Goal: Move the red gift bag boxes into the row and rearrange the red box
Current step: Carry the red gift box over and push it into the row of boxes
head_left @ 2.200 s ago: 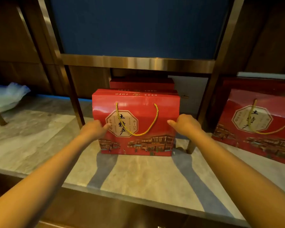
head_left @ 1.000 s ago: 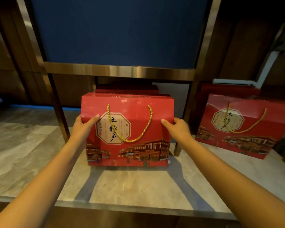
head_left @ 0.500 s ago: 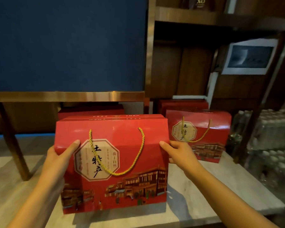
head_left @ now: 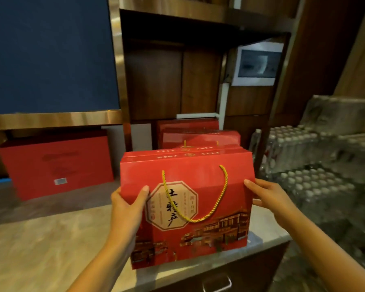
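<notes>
Marble counter (head_left: 40, 245): left hand (head_left: 125, 204), right hand (head_left: 268, 196) clamp gift bag box (head_left: 198, 199) sides.

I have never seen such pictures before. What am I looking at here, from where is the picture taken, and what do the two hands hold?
There is no machine here. A person wears a camera on the head, so the single picture looks forward and down along that person's own bare arms.

The left hand and the right hand grip the two sides of a red cardboard gift bag box with a yellow rope handle. It is over a pale marble counter, near its right end; whether its bottom touches the counter cannot be told.

Directly behind it stand more red gift bag boxes. To the left, a plain flat red box stands under a blue panel with a brass frame. On the right are stacked packs of clear plastic bottles.
</notes>
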`<state>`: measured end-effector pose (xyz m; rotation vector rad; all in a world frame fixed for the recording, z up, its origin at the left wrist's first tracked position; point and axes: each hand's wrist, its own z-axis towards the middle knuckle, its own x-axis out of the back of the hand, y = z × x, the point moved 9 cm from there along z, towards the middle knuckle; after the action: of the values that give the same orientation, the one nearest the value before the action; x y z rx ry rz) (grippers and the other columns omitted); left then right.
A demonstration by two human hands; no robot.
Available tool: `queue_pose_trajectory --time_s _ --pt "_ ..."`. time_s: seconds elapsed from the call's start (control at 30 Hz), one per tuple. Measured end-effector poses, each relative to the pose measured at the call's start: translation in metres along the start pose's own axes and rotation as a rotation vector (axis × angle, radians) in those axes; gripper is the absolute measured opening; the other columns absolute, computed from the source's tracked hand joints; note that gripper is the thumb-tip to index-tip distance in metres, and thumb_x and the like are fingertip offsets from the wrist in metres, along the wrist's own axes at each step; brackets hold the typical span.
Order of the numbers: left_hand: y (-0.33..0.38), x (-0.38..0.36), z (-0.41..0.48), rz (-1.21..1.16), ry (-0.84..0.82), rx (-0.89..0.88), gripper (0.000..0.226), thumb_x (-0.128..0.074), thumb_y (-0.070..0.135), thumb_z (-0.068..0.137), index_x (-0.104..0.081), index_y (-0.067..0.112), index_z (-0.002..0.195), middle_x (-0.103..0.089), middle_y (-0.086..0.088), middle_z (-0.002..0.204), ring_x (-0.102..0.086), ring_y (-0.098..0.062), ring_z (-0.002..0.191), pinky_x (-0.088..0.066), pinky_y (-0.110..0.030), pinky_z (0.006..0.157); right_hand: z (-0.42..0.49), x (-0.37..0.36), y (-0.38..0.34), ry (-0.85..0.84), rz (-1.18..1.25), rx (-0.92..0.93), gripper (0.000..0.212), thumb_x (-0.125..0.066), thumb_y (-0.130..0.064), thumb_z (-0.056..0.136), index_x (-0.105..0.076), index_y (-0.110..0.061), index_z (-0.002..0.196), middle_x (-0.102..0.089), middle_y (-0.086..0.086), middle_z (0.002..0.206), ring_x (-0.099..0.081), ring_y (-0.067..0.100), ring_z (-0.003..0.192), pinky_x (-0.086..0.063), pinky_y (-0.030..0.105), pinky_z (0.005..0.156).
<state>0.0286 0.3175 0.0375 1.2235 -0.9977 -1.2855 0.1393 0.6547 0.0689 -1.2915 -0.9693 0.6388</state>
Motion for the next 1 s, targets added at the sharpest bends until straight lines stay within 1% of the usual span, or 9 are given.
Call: queue_pose_trajectory --time_s 0.07,0.23,0.3,0.4,0.47,0.6,0.73,0.83,1.0 --pt "-0.005 -0.029 0.0 0.018 -0.026 0.004 0.055 -0.065 0.034 0.082 -0.045 0.01 0.127 -0.062 -0.007 0.115 -0.062 -0.025 0.105 -0.05 -0.037 0.082 0.006 0.02 0.012 0.037 0.015 -0.021 0.046 -0.056 -0.031 0.089 -0.056 -0.009 0.13 -0.066 0.012 0.115 -0.062 0.016 0.094 -0.048 0.034 0.086" --pt "-0.011 -0.077 0.017 0.065 -0.08 0.011 0.055 -0.062 0.032 0.085 -0.038 0.011 0.131 -0.056 0.003 0.104 -0.058 -0.01 0.088 -0.043 -0.021 0.066 0.027 0.041 0.028 0.109 0.067 -0.038 0.05 -0.057 -0.032 0.088 -0.052 -0.009 0.132 -0.061 0.015 0.127 -0.058 0.022 0.104 -0.045 0.041 0.095" --pt "-0.013 -0.091 0.028 0.096 -0.109 0.007 0.058 -0.061 0.034 0.085 -0.036 0.012 0.132 -0.056 0.004 0.105 -0.058 -0.012 0.093 -0.041 -0.018 0.064 0.038 0.044 0.032 0.132 0.081 -0.037 0.057 -0.06 -0.041 0.083 -0.053 -0.012 0.131 -0.064 0.011 0.123 -0.059 0.021 0.103 -0.047 0.04 0.093" --pt "-0.025 -0.104 0.051 0.122 -0.128 0.013 0.062 -0.062 0.037 0.084 -0.035 0.013 0.134 -0.055 -0.003 0.123 -0.056 -0.016 0.101 -0.043 -0.019 0.066 0.055 0.041 0.033 0.152 0.087 -0.018 0.068 -0.062 -0.054 0.071 -0.055 -0.019 0.129 -0.069 -0.004 0.101 -0.063 0.015 0.095 -0.05 0.027 0.075" --pt "-0.033 -0.11 0.066 0.122 -0.139 0.03 0.063 -0.063 0.039 0.083 -0.035 0.015 0.134 -0.053 -0.007 0.129 -0.057 -0.018 0.105 -0.044 -0.022 0.069 0.068 0.038 0.032 0.168 0.089 -0.022 0.056 -0.059 -0.044 0.08 -0.055 -0.017 0.129 -0.069 0.001 0.106 -0.062 0.018 0.097 -0.049 0.031 0.08" --pt "-0.042 -0.115 0.091 0.107 -0.144 0.043 0.06 -0.063 0.034 0.084 -0.036 0.013 0.133 -0.054 -0.003 0.119 -0.056 -0.011 0.09 -0.04 -0.016 0.059 0.095 0.03 0.033 0.185 0.077 -0.03 0.068 -0.064 -0.049 0.067 -0.056 -0.019 0.128 -0.066 -0.003 0.099 -0.062 0.016 0.092 -0.048 0.039 0.093" --pt "-0.051 -0.117 0.102 0.112 -0.168 0.049 0.06 -0.063 0.033 0.084 -0.036 0.013 0.133 -0.054 -0.001 0.113 -0.055 -0.006 0.084 -0.041 -0.018 0.06 0.116 0.027 0.043 0.185 0.078 -0.033 0.047 -0.059 -0.03 0.085 -0.055 -0.013 0.129 -0.065 0.001 0.107 -0.061 0.01 0.088 -0.048 0.028 0.081" --pt "-0.056 -0.118 0.108 0.102 -0.164 0.051 0.061 -0.064 0.033 0.083 -0.036 0.014 0.133 -0.054 -0.001 0.113 -0.057 -0.015 0.092 -0.043 -0.02 0.063 0.126 0.028 0.049 0.183 0.064 -0.022 0.043 -0.059 -0.029 0.086 -0.058 -0.015 0.127 -0.067 -0.007 0.098 -0.062 0.005 0.087 -0.048 0.02 0.07" --pt "-0.062 -0.122 0.117 0.109 -0.141 0.071 0.062 -0.063 0.035 0.082 -0.036 0.017 0.134 -0.057 0.005 0.104 -0.058 -0.012 0.089 -0.045 -0.022 0.065 0.135 0.032 0.052 0.173 0.013 0.047 0.027 -0.057 -0.031 0.087 -0.056 -0.034 0.113 -0.065 -0.017 0.09 -0.063 -0.002 0.079 -0.049 0.014 0.064"
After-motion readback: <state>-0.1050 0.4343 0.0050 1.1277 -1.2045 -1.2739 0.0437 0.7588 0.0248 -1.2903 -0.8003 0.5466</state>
